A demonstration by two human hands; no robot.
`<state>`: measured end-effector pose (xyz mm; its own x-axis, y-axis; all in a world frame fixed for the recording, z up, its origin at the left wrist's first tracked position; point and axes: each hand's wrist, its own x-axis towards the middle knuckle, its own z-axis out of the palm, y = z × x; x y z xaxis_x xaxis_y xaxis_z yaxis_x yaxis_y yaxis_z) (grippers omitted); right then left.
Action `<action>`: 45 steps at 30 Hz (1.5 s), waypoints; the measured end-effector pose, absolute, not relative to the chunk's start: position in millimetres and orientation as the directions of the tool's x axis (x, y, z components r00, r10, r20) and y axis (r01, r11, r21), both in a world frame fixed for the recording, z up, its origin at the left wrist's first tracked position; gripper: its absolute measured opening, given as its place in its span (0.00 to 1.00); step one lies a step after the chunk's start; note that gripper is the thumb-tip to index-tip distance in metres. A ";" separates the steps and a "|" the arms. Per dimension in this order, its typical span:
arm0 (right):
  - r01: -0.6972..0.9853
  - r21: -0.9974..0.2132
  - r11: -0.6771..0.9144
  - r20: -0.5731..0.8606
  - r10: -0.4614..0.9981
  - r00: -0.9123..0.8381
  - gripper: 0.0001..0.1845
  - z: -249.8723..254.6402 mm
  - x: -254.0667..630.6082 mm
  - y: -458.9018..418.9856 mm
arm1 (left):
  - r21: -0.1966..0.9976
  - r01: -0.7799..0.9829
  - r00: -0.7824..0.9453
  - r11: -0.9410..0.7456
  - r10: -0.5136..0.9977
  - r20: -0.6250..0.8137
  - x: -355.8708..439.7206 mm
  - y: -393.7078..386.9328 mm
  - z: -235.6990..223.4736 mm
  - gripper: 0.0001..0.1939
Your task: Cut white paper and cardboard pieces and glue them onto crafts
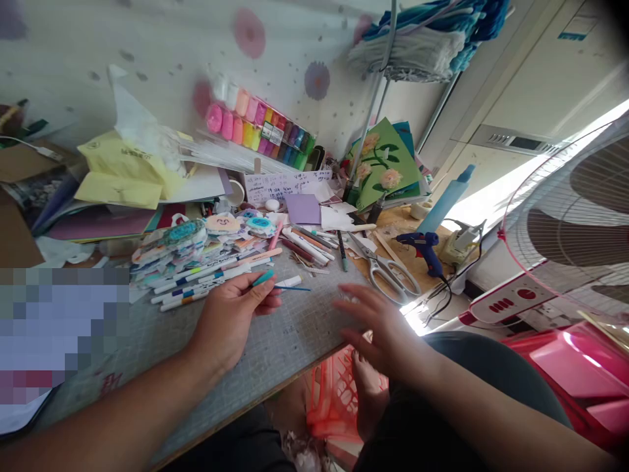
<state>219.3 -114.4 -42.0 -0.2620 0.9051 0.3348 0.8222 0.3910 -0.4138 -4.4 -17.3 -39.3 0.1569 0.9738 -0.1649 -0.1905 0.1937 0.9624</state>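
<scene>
My left hand (236, 308) is above the grey cutting mat (275, 347), thumb and fingers pinched on a small teal piece (263, 278). A thin blue stick (297, 288) juts out to the right from this pinch; whether it is joined to the teal piece I cannot tell. Over the mat's front right edge, my right hand (381, 331) is open, its fingers stretched apart and slightly blurred, with nothing visible in them. Scissors (386, 265) with grey handles lie just beyond it. Several markers (211, 282) lie past my left hand.
A glue gun (425, 249) with a black cord stands at the right, by a light blue spray bottle (449, 196). Layered paper cut-outs (171, 249) pile up at the left. Coloured clay packs (263, 131) lean at the wall. A fan (574, 203) stands far right.
</scene>
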 end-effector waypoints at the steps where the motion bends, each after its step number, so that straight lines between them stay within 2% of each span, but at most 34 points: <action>1: 0.888 -0.374 0.269 0.285 0.944 -0.166 0.24 -46.6 221.2 -111.6 | 0.964 -0.195 0.161 0.182 0.975 -0.151 -4.1 -17.0 -40.5 0.14; 3: 0.939 -0.293 0.182 0.178 0.975 -0.133 0.33 -54.9 213.0 -107.8 | 0.966 -0.203 0.173 0.159 0.977 -0.125 -3.4 -16.5 -43.2 0.14; 5: 0.924 -0.255 0.287 0.129 0.957 -0.261 0.39 -60.0 191.4 -109.3 | 0.967 -0.210 0.184 0.143 0.977 -0.105 -2.8 -16.4 -45.4 0.14; 7: 0.836 -0.271 0.477 0.159 0.879 -0.450 0.39 -61.8 166.6 -116.9 | 0.968 -0.214 0.189 0.128 0.978 -0.088 -2.4 -16.5 -46.7 0.14; 10: 0.592 -0.332 0.734 0.252 0.674 -0.695 0.28 -64.0 147.4 -137.1 | 0.971 -0.217 0.193 0.103 0.979 -0.061 -2.5 -15.9 -47.8 0.15; 11: 0.526 -0.352 0.774 0.248 0.619 -0.745 0.23 -65.3 148.4 -145.3 | 0.971 -0.218 0.194 0.095 0.980 -0.052 -2.6 -15.4 -48.1 0.15; 13: 0.502 -0.386 0.774 0.143 0.588 -0.796 0.14 -67.1 159.4 -162.1 | 0.972 -0.220 0.198 0.083 0.979 -0.039 -2.8 -14.3 -48.8 0.16; 15: 0.602 -0.361 0.712 -0.043 0.632 -0.774 0.08 -64.4 175.5 -177.1 | 0.973 -0.220 0.204 0.074 0.979 -0.029 -2.6 -13.5 -49.3 0.16; 17: 0.695 -0.302 0.653 -0.138 0.692 -0.709 0.05 -54.8 187.2 -185.3 | 0.974 -0.218 0.210 0.068 0.977 -0.021 -2.2 -13.5 -49.2 0.16; 19: 0.751 -0.299 0.589 -0.066 0.772 -0.632 0.08 -41.4 188.7 -181.7 | 0.976 -0.211 0.218 0.059 0.976 -0.012 -1.5 -13.9 -48.4 0.14; 23: 0.808 -0.418 0.416 0.221 0.909 -0.354 0.16 -29.0 165.5 -138.3 | 0.983 -0.181 0.238 0.023 0.971 0.021 -0.8 -14.4 -47.0 0.09; 25: 0.833 -0.404 0.378 0.229 0.923 -0.308 0.24 -34.0 150.6 -115.4 | 0.986 -0.164 0.258 0.005 0.965 0.038 -1.1 -13.8 -47.4 0.09; 28: 0.825 -0.385 0.413 0.182 0.911 -0.371 0.30 -40.2 136.4 -110.6 | 0.988 -0.151 0.292 -0.013 0.955 0.057 -2.9 -12.0 -48.6 0.10; 31: 0.753 -0.423 0.504 0.120 0.855 -0.505 0.21 -27.8 138.0 -138.9 | 0.989 -0.149 0.313 -0.016 0.948 0.063 -6.2 -10.9 -48.8 0.11; 33: 0.727 -0.512 0.458 -0.039 0.833 -0.552 0.16 -10.9 148.1 -155.6 | 0.990 -0.143 0.325 -0.014 0.944 0.061 -8.2 -11.6 -48.0 0.10; 34: 0.739 -0.512 0.438 -0.058 0.841 -0.538 0.14 -2.5 155.1 -158.5 | 0.990 -0.138 0.331 -0.014 0.942 0.059 -8.8 -12.4 -47.3 0.10; 36: 0.801 -0.454 0.390 0.051 0.909 -0.413 0.12 9.9 170.0 -151.8 | 0.991 -0.130 0.337 -0.017 0.939 0.061 -9.4 -14.5 -45.8 0.08; 39: 0.854 -0.412 0.318 0.205 0.945 -0.254 0.13 13.6 183.9 -121.5 | 0.991 -0.130 0.344 -0.031 0.936 0.074 -8.9 -17.2 -44.2 0.08; 45: 0.838 -0.425 0.344 0.132 0.939 -0.318 0.09 3.5 164.5 -75.3 | 0.992 -0.125 0.351 -0.019 0.935 0.062 -8.0 -16.1 -44.6 0.12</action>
<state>164.5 -75.3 3.5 -0.3184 0.9388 0.1316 0.8375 0.3436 -0.4248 -8.0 -16.1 -44.6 0.3505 0.9345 0.0617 -0.1248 -0.0186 0.9920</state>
